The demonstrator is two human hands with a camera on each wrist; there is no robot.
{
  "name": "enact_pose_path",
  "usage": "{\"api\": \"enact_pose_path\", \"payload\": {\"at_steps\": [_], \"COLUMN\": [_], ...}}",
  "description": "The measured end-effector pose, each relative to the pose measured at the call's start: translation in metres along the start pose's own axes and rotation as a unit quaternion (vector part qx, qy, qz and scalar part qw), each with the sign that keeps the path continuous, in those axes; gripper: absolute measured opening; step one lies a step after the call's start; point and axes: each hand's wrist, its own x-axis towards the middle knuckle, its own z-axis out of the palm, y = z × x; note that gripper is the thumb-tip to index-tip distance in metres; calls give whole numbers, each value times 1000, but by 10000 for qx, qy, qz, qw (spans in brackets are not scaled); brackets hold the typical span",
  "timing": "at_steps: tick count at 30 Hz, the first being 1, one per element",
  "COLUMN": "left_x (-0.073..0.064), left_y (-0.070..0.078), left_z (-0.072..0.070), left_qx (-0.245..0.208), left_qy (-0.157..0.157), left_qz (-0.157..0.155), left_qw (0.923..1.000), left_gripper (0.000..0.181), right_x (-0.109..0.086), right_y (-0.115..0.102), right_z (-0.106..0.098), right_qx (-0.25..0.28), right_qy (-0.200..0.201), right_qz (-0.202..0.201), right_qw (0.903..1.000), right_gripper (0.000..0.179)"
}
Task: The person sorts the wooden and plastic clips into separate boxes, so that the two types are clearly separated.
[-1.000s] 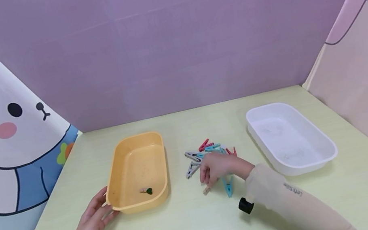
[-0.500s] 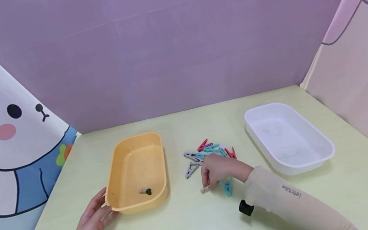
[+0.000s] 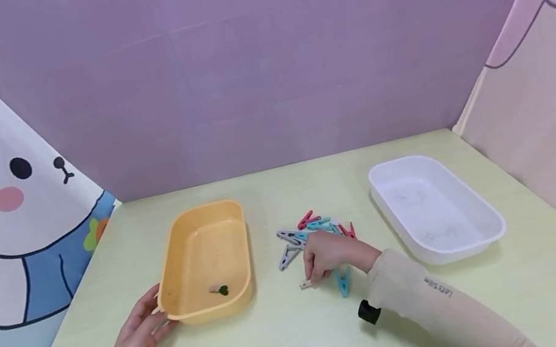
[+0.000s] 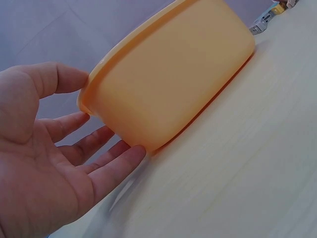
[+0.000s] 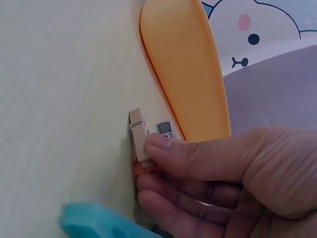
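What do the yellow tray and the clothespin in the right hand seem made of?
Yellow tray: likely plastic, satin finish; smooth walls, rounded corners.
Clothespin: likely bare wood, matte; pale tan, squared prongs. Its thin wire spring looks metal. The orange piece is too covered to judge.

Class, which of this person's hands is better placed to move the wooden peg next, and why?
Probably the right: the right hand pinches the wooden peg between thumb and fingers, while the left hand is farther off, touching the yellow tray.
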Motion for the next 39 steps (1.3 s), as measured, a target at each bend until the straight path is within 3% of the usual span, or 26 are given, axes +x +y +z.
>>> {"api": "enact_pose_path", "payload": {"at_steps": [5, 11, 20, 31, 39], "left_x": [-2, 1, 0, 3, 7], "left_y": [-2, -3, -3, -1, 0], "left_z": [-2, 1, 0, 4, 5], "left_qx": [69, 14, -14, -89, -21], "left_qy": [40, -12, 33, -4, 37], "left_qz": [-158, -40, -32, 83, -181], "left_qw": [9998, 10000, 10000, 9999, 9998], "left_gripper": [65, 65, 64, 66, 66], "right_x": [2, 0, 7, 16, 23], "right_y": [0, 2, -7, -22, -35], "right_z": [0, -11, -28, -49, -59], "right_qx": [202, 359, 388, 646, 839], "right_qy": [-71, 47, 21, 187, 287], "right_qz": [-12, 47, -174, 121, 321], "right_qw": [9998, 9993, 9991, 9977, 9955], "right_gripper": [9, 10, 6, 6, 3]}}
